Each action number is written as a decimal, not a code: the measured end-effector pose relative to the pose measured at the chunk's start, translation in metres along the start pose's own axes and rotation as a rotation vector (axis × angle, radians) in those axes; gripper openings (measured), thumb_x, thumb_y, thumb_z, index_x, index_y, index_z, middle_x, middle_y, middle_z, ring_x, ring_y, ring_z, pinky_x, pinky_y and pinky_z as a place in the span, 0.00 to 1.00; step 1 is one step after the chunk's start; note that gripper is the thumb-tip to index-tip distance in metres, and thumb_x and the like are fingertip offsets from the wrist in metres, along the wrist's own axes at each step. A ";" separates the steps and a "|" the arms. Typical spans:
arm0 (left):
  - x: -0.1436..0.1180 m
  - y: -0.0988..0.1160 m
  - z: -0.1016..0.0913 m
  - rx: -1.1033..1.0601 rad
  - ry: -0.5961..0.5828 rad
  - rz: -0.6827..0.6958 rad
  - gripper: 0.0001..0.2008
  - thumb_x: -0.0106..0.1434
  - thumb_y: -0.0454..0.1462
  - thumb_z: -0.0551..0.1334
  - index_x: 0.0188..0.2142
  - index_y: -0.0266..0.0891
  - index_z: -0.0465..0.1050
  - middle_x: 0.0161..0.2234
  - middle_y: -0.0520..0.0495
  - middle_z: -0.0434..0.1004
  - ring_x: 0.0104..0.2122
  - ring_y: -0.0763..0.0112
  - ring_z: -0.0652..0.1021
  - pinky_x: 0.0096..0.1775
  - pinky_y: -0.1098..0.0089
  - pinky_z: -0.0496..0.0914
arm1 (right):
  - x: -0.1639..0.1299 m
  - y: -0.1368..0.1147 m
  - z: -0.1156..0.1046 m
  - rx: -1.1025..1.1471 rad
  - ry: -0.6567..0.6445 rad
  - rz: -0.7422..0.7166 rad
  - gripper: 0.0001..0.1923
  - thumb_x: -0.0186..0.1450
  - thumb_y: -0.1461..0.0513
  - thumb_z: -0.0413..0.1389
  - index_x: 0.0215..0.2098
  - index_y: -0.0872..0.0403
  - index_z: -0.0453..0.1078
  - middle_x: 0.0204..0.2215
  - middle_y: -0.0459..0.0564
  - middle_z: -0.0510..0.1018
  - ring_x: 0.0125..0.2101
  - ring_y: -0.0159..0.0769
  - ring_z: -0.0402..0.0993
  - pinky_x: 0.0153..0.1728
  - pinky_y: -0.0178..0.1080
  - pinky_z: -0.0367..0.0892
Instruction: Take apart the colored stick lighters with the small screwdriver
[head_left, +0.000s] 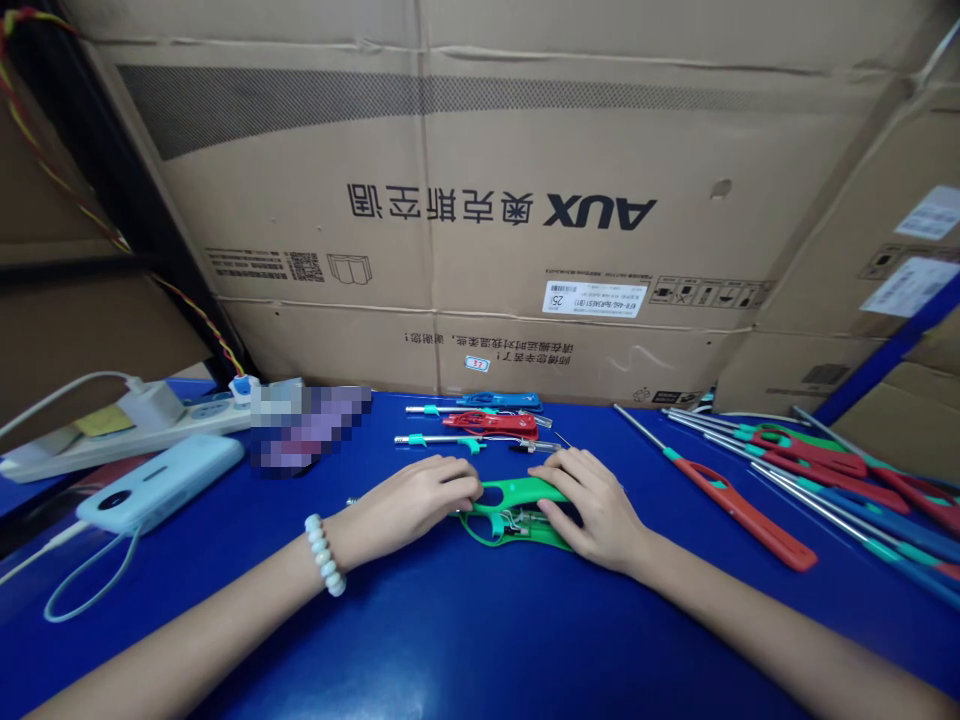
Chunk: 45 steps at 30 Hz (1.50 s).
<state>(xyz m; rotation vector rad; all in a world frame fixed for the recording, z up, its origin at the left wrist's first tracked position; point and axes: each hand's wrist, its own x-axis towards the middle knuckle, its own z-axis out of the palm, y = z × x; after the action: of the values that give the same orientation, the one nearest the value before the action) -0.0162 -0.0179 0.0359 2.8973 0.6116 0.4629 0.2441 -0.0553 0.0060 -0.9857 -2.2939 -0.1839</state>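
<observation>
A green long-reach lighter lies on the blue table in two casing halves. The upper green half shell (525, 491) is tilted over the lower green half shell (551, 540), whose clear inner part and thin wires show in the gap. My left hand (420, 497) is closed with bent fingers on the handle's front end, the metal tube running beneath it, its tip out at the left. My right hand (596, 510) grips the rear end, fingers on the upper half shell and thumb near the lower. The inner parts under both hands are hidden.
Behind lie red lighter shells (495, 425), blue lighter shells (502, 402) and tubes with teal parts. At right are an orange-red lighter (739, 510) and a pile of several lighters (840, 470). A light blue power bank (161, 487) and a power strip (202, 415) sit left; a large cardboard box (487, 130) stands behind.
</observation>
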 end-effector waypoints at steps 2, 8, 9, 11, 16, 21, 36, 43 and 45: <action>0.000 -0.002 -0.002 -0.039 -0.020 -0.040 0.04 0.69 0.34 0.53 0.39 0.38 0.65 0.38 0.47 0.70 0.35 0.68 0.72 0.37 0.69 0.68 | 0.001 -0.004 -0.001 0.014 -0.017 0.006 0.10 0.65 0.61 0.50 0.41 0.57 0.67 0.35 0.54 0.73 0.34 0.40 0.66 0.35 0.43 0.60; -0.003 -0.010 -0.005 -0.231 -0.061 -0.084 0.11 0.68 0.36 0.56 0.49 0.40 0.65 0.43 0.46 0.71 0.41 0.67 0.73 0.42 0.69 0.68 | 0.002 -0.009 0.000 0.000 -0.026 -0.036 0.07 0.60 0.61 0.51 0.36 0.56 0.65 0.30 0.52 0.71 0.28 0.38 0.61 0.31 0.41 0.55; -0.003 -0.011 -0.005 -0.242 -0.075 -0.082 0.10 0.68 0.36 0.56 0.49 0.39 0.66 0.42 0.46 0.71 0.40 0.68 0.73 0.42 0.69 0.68 | 0.002 -0.009 0.000 -0.004 -0.029 -0.039 0.07 0.60 0.61 0.50 0.35 0.56 0.65 0.29 0.52 0.71 0.28 0.38 0.60 0.30 0.41 0.54; -0.003 -0.011 -0.005 -0.248 -0.099 -0.086 0.09 0.69 0.35 0.55 0.47 0.38 0.69 0.41 0.46 0.71 0.39 0.68 0.73 0.42 0.69 0.68 | 0.001 -0.008 0.001 -0.002 -0.048 -0.047 0.07 0.59 0.61 0.50 0.34 0.56 0.64 0.29 0.51 0.70 0.28 0.38 0.60 0.30 0.40 0.54; -0.002 -0.010 -0.005 -0.251 -0.100 -0.119 0.05 0.66 0.34 0.58 0.41 0.38 0.71 0.39 0.47 0.71 0.39 0.68 0.73 0.42 0.68 0.68 | 0.001 -0.007 0.000 0.019 -0.113 -0.084 0.08 0.57 0.61 0.50 0.34 0.56 0.64 0.28 0.50 0.69 0.28 0.38 0.59 0.30 0.40 0.53; -0.002 -0.008 -0.004 -0.241 -0.095 -0.138 0.05 0.65 0.34 0.59 0.41 0.39 0.71 0.40 0.48 0.71 0.40 0.67 0.73 0.43 0.68 0.67 | 0.001 -0.007 0.000 0.020 -0.147 -0.074 0.09 0.57 0.61 0.50 0.35 0.56 0.64 0.29 0.50 0.69 0.29 0.38 0.59 0.31 0.40 0.53; -0.002 -0.008 -0.003 -0.228 -0.087 -0.127 0.06 0.66 0.36 0.58 0.41 0.38 0.72 0.39 0.47 0.71 0.39 0.67 0.73 0.42 0.67 0.68 | 0.001 -0.007 0.002 -0.021 -0.193 -0.074 0.08 0.56 0.61 0.50 0.34 0.55 0.64 0.29 0.50 0.69 0.29 0.38 0.60 0.32 0.41 0.53; -0.002 -0.009 -0.003 -0.219 -0.089 -0.117 0.06 0.65 0.33 0.58 0.41 0.38 0.71 0.40 0.47 0.71 0.40 0.68 0.73 0.43 0.68 0.68 | 0.001 -0.006 0.003 -0.028 -0.203 -0.070 0.08 0.56 0.60 0.50 0.34 0.55 0.64 0.29 0.50 0.69 0.29 0.38 0.60 0.32 0.41 0.53; -0.002 -0.010 -0.002 -0.211 -0.087 -0.126 0.06 0.65 0.32 0.59 0.41 0.38 0.72 0.40 0.48 0.71 0.40 0.68 0.73 0.43 0.68 0.68 | 0.001 -0.006 0.004 -0.029 -0.208 -0.072 0.08 0.56 0.60 0.51 0.34 0.56 0.64 0.29 0.50 0.69 0.30 0.38 0.60 0.32 0.41 0.53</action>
<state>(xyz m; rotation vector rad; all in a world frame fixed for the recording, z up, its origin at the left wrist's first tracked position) -0.0227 -0.0099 0.0355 2.6461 0.6830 0.3590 0.2375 -0.0576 0.0046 -0.9774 -2.5243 -0.1505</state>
